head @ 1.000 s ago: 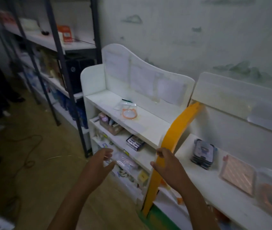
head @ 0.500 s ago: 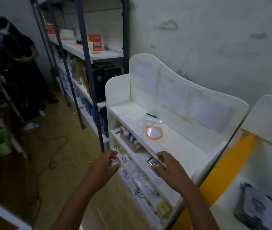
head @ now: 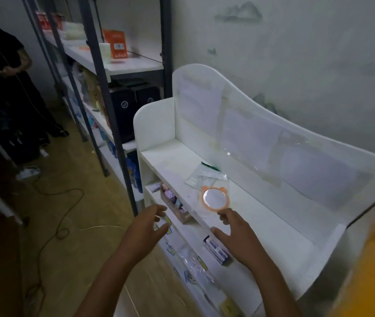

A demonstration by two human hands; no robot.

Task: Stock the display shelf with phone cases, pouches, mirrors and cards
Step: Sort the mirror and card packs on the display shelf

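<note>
I am reaching my empty, spread right hand toward the bagged round orange-rimmed mirror near the white display shelf's front edge, my left hand hovering empty, likely needing a pinch next.

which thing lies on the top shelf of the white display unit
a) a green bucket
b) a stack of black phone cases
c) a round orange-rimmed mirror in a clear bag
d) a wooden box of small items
c: the orange-rimmed mirror lies in its clear bag on the top shelf, just beyond the right hand.
</note>
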